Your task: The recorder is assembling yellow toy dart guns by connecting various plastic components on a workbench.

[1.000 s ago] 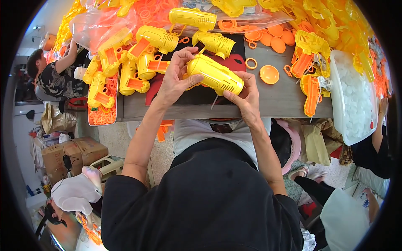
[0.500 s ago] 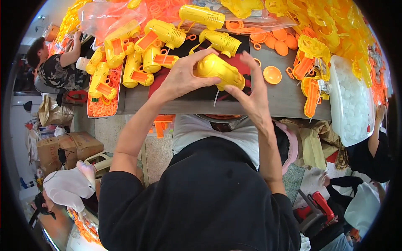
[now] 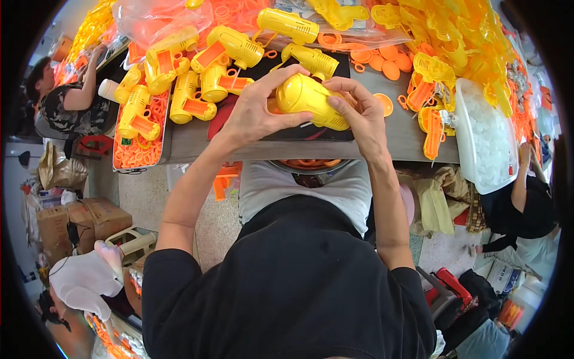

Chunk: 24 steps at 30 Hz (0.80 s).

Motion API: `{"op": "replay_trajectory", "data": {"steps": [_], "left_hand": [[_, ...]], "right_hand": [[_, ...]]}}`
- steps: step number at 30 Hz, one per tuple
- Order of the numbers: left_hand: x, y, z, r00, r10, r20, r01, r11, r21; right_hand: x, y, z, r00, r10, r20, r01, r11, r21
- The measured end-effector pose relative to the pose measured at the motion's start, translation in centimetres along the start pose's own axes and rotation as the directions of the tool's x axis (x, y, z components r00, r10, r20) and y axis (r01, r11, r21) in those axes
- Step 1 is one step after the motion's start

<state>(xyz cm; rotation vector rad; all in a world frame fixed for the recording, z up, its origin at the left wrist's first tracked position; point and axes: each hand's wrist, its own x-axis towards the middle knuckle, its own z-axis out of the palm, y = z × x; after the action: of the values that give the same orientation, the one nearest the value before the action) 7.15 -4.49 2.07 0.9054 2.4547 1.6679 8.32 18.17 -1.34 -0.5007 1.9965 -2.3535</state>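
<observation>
Between my two hands, above the near edge of the table, is a smooth yellow plastic toy housing [image 3: 302,99] with a rounded end toward the left. My left hand [image 3: 254,113] grips that rounded end, thumb along the near side and fingers over the top. My right hand [image 3: 366,116] closes on the other end, its fingers bent over the top and thumb against the side. The underside of the housing is hidden. Close beyond my hands lies another yellow toy body [image 3: 311,58] with vent slots. An orange dish-shaped disc [image 3: 384,105] is partly covered by my right hand.
Several yellow bodies with orange parts [image 3: 197,99] lie at left, beside a tray of orange rings [image 3: 140,155]. Orange discs [image 3: 390,69] and a yellow pile [image 3: 454,36] are at far right, near a white tub of translucent pieces [image 3: 487,137]. Other people work at both sides.
My right hand, spread with fingers lifted before, has closed onto the yellow toy housing. The housing has turned slightly in my hands, and the whole view has shifted a little.
</observation>
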Motion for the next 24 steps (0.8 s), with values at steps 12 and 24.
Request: {"op": "replay_trajectory", "data": {"steps": [12, 24], "left_hand": [[-0.9, -1.1, -0.7, 0.997, 0.004, -0.077, -0.028, 0.949, -0.315], [3.8, 1.9, -1.9, 0.966, 0.245, 0.085, -0.251, 0.802, 0.542]], "right_hand": [[0.5, -0.6, -1.6, 0.999, -0.016, 0.050, 0.018, 0.999, -0.032], [3.1, -9.1, -0.6, 0.983, -0.069, 0.167, 0.167, 0.708, -0.686]]}}
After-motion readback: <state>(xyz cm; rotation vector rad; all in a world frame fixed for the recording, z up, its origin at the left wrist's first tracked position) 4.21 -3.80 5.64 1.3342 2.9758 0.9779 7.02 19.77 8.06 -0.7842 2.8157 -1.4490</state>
